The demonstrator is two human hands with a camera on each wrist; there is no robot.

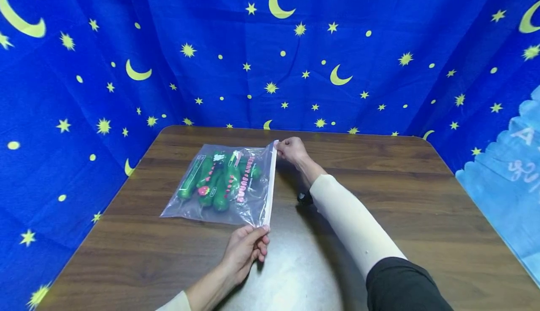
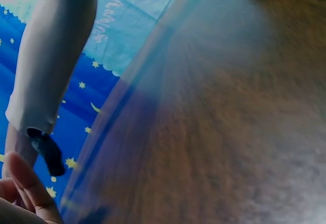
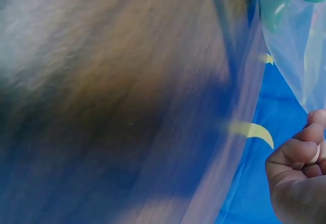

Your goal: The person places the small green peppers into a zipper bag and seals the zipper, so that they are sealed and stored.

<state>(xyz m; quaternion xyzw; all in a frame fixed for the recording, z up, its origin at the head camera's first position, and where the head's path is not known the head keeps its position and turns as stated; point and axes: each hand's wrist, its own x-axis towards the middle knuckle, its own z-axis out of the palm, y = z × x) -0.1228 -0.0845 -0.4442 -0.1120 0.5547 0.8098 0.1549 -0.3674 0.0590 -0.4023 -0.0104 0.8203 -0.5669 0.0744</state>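
A clear zip bag (image 1: 256,208) with pink lettering and a strawberry print lies on the table, its white-edged side facing right. Inside it are several green, elongated vegetables that look like cucumbers (image 1: 220,199). My left hand (image 1: 242,254) pinches the near corner of the white edge between thumb and fingers. At the far corner of that edge, my right hand (image 1: 293,150) pinches the bag too. The right wrist view shows the curled fingers of the right hand (image 3: 298,168) at the bag's corner. Only part of the left hand (image 2: 30,193) appears in the left wrist view.
The brown wooden table (image 1: 379,179) has rounded far corners. A blue cloth (image 1: 236,34) with yellow moons and stars hangs behind it and at the sides. On the right is a light blue cloth panel (image 1: 502,175). A small black device (image 1: 304,198) sits under my right wrist.
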